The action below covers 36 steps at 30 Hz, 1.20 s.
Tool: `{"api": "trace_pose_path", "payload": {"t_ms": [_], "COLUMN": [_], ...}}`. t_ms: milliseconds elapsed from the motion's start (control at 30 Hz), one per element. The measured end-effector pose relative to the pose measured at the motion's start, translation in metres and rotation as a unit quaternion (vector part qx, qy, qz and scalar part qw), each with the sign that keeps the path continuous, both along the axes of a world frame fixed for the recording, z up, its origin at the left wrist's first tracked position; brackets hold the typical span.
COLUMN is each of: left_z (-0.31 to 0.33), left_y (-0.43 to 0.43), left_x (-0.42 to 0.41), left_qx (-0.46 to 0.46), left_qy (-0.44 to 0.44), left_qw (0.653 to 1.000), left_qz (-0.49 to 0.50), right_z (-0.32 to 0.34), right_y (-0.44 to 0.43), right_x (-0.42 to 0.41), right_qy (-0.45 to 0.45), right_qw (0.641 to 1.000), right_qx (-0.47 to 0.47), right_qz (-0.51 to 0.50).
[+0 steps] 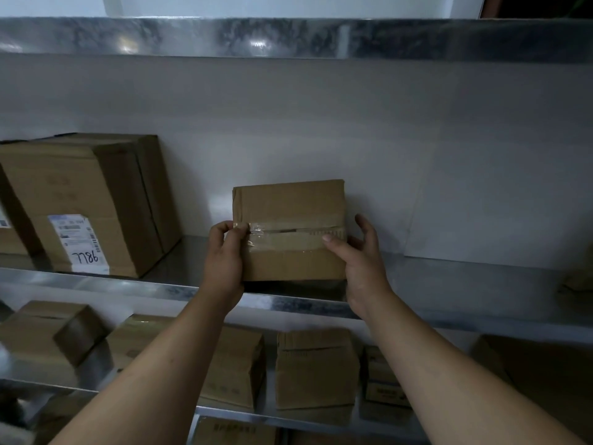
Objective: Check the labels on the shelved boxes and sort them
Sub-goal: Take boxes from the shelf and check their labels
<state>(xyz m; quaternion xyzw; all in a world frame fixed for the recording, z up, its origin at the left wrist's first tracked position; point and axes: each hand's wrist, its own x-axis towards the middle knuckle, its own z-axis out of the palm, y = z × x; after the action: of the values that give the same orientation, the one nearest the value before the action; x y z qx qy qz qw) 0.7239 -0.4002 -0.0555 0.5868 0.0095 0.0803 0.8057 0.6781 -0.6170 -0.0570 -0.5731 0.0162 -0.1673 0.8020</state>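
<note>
A small brown cardboard box [290,207] with clear tape across its seam is held up at the front of the middle metal shelf [449,284]. My left hand [224,255] grips its left edge, thumb on the taped face. On the opposite edge, my right hand [359,261] holds the box with the thumb on the front and the fingers behind. No label shows on the face turned toward me. A larger box [80,200] at the left of the same shelf carries a white label [78,242] with handwritten digits.
The lower shelf [288,415] holds several small brown boxes, among them one [316,367] below my hands and one [48,332] at the left. A metal shelf edge [288,36] runs overhead. The shelf part right of the held box is bare up to the white wall.
</note>
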Motion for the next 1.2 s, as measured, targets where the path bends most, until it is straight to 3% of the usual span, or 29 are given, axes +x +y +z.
{"api": "trace_pose_path", "payload": {"t_ms": [300,400,700,800,867,933,1033,1100,1200], "left_z": [0.0,-0.003,0.001,0.003,0.011,0.028,0.062,0.077,0.084], "left_y": [0.006,0.009,0.009,0.009,0.011,0.017,0.026,0.028,0.033], "left_x": [0.001,0.005,-0.005,-0.008,-0.008,-0.007,-0.008,-0.011,-0.015], "left_qx": [-0.056,-0.085,-0.06,-0.001,0.066,0.15,0.267,0.296,0.278], "left_qy": [0.009,0.012,0.006,-0.025,-0.101,-0.178,-0.218,-0.217,-0.206], "left_qw": [0.996,0.992,0.994,0.996,0.989,0.968,0.922,0.905,0.913], "left_qz": [-0.069,-0.089,-0.086,-0.091,-0.081,-0.094,-0.176,-0.214,-0.214], "right_z": [0.028,0.044,0.061,0.065,0.073,0.085,0.106,0.116,0.123], "right_y": [-0.011,-0.023,-0.033,-0.031,-0.032,-0.034,-0.034,-0.033,-0.032], "right_x": [-0.012,-0.012,-0.024,-0.027,-0.029,-0.03,-0.033,-0.034,-0.035], "right_qy": [-0.042,-0.077,-0.15,-0.153,-0.154,-0.156,-0.154,-0.155,-0.156], "right_qw": [0.998,0.991,0.939,0.932,0.929,0.922,0.911,0.909,0.912], "right_qx": [-0.041,-0.105,-0.306,-0.323,-0.335,-0.355,-0.382,-0.386,-0.377], "right_qz": [-0.015,-0.02,-0.053,-0.054,-0.042,-0.023,0.01,0.028,0.038]}}
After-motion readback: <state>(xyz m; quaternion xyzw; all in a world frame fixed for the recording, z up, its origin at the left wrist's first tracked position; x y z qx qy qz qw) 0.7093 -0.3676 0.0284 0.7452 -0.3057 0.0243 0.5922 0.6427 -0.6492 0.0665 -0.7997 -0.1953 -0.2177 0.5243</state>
